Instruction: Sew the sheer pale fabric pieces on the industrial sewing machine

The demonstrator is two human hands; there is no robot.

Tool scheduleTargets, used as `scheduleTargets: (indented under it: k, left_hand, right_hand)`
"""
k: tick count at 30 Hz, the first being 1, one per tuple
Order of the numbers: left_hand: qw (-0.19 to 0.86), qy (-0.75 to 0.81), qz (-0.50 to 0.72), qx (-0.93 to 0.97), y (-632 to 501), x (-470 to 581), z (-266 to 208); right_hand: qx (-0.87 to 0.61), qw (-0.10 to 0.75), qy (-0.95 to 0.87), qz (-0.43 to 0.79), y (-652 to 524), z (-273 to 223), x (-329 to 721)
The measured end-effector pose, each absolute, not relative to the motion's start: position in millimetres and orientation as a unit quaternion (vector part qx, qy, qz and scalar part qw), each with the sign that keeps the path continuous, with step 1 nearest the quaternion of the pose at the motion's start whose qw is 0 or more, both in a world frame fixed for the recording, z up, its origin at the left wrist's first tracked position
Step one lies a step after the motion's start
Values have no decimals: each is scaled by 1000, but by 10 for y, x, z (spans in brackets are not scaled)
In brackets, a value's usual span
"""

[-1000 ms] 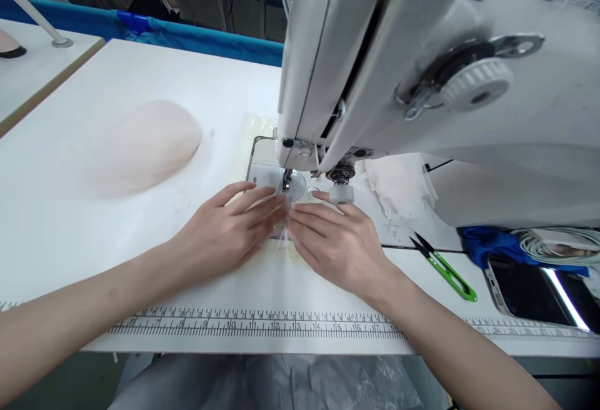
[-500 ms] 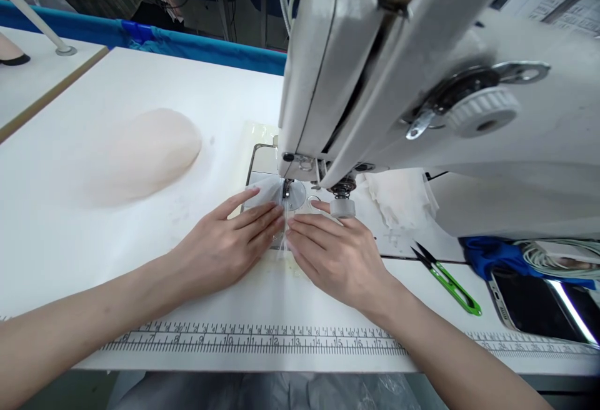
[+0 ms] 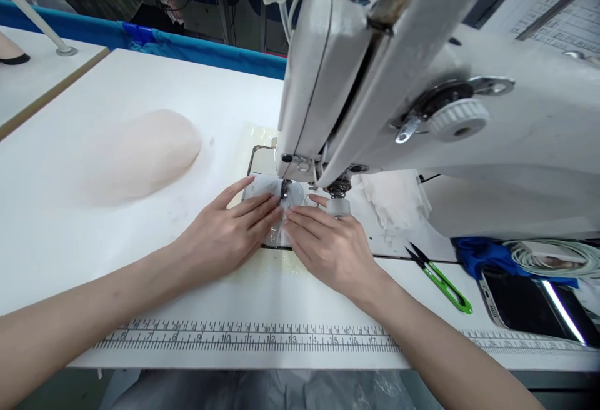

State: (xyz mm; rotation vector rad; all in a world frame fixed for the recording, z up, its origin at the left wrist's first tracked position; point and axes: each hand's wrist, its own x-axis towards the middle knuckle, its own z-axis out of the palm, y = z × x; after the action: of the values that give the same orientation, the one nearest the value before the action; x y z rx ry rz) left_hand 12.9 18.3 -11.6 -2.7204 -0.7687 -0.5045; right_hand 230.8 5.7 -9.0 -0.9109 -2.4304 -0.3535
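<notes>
My left hand (image 3: 229,229) lies palm down on the sewing machine's bed, fingers stretched toward the presser foot (image 3: 285,189). Just right of it, my right hand (image 3: 332,247) rests flat too, its fingertips close to those of the left. A narrow strip of thin, see-through material (image 3: 284,219) shows between the fingertips and runs up to the foot; most of it is hidden or too sheer to make out. Over the right fingers hangs the white knob (image 3: 338,207) of the sewing machine (image 3: 309,72).
A beige moulded cup (image 3: 157,154) sits on the white table at left. Pale folded fabric (image 3: 396,197) lies under the machine arm. Green thread snips (image 3: 443,282), a phone (image 3: 534,304) and blue cloth (image 3: 482,260) are at right. A printed ruler (image 3: 253,338) runs along the front edge.
The sheer material between my hands has shifted toward the foot, and less of it shows in front. Both hands stay flat, nearly in place. The view has moved slightly.
</notes>
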Motion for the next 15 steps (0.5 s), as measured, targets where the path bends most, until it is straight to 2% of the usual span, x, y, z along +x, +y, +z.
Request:
scheduleTargets:
  k: [15]
  left_hand:
    - [140, -271, -189, -933, 154, 150, -94]
  right_hand:
    - [-337, 238, -897, -159, 94, -126, 2306]
